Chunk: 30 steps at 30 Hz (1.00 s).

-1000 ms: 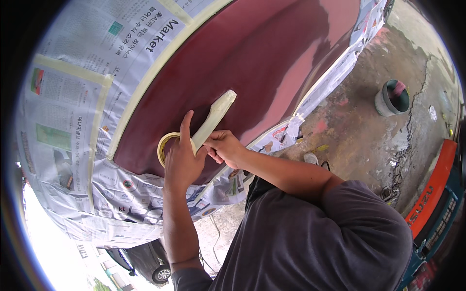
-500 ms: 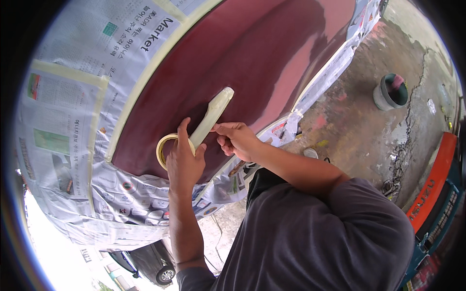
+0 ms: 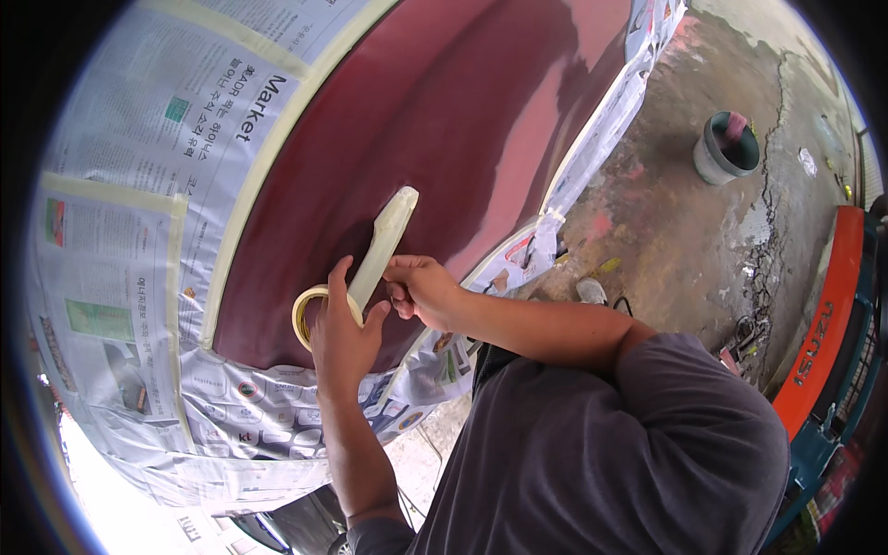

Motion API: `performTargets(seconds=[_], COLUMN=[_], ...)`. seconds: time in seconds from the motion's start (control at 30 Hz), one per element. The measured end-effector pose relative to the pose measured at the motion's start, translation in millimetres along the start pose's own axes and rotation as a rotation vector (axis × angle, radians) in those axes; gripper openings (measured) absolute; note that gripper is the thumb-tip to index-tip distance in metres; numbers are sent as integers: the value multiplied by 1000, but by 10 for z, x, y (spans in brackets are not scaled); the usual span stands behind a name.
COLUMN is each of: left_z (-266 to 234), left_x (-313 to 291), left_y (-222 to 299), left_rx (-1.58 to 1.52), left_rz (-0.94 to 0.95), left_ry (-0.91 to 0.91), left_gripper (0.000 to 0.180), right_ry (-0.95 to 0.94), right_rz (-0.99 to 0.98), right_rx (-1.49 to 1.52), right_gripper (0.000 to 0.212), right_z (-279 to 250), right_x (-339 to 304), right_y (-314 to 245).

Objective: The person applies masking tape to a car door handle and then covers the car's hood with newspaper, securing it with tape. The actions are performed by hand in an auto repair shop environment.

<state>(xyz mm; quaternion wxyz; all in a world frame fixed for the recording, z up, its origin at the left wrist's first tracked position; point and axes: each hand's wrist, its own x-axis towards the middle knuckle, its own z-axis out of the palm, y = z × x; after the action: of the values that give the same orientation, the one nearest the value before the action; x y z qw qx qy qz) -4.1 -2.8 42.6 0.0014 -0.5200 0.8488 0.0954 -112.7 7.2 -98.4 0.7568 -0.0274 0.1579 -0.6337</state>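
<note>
The view has tipped. The handle (image 3: 384,242), the roll (image 3: 299,319) and the left hand (image 3: 344,347) are now lower in the frame than half a second ago. The right hand (image 3: 427,294) has gone down and left too, and its fingers are closer to the left thumb again. At upper right, the bucket (image 3: 711,165) shows higher and more to the left. The orange bar (image 3: 820,333) is higher. The car (image 3: 303,520) is lower, with more cut off by the bottom edge.

A ring-shaped cream tape roll (image 3: 298,319) was left of a long cream tape-covered handle (image 3: 381,246) on a curved maroon panel (image 3: 444,139); right of it, a round grey bucket (image 3: 714,166) stood on stained concrete (image 3: 652,208).
</note>
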Motion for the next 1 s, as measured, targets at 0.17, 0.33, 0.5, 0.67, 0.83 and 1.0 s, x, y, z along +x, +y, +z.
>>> performTargets(seconds=[0.17, 0.33, 0.5, 0.67, 0.83, 1.0], left_z=[29, 28, 32, 399, 631, 765], left_x=[-15, -228, -838, -891, -740, -586], left_y=[-101, -99, -140, -453, -827, -1015], left_rx=[-87, -383, -1111, -1403, -1516, -1707], left_rz=[-32, 146, 643, 817, 858, 964], left_ry=[29, 272, 13, -345, -511, -649], left_gripper=[78, 70, 60, 64, 63, 62], right_ry=[-190, -12, 72, 83, 205, 281], right_rz=[113, 135, 45, -63, -165, -276], right_rx=[133, -36, -81, 13, -248, -168], right_gripper=[18, 32, 41, 32, 27, 30], right_z=[-120, -25, 214, 375, 436, 425], right_x=[-94, -237, -359, -235, -227, -197], right_y=[-176, -307, -373, -127, -31, -112])
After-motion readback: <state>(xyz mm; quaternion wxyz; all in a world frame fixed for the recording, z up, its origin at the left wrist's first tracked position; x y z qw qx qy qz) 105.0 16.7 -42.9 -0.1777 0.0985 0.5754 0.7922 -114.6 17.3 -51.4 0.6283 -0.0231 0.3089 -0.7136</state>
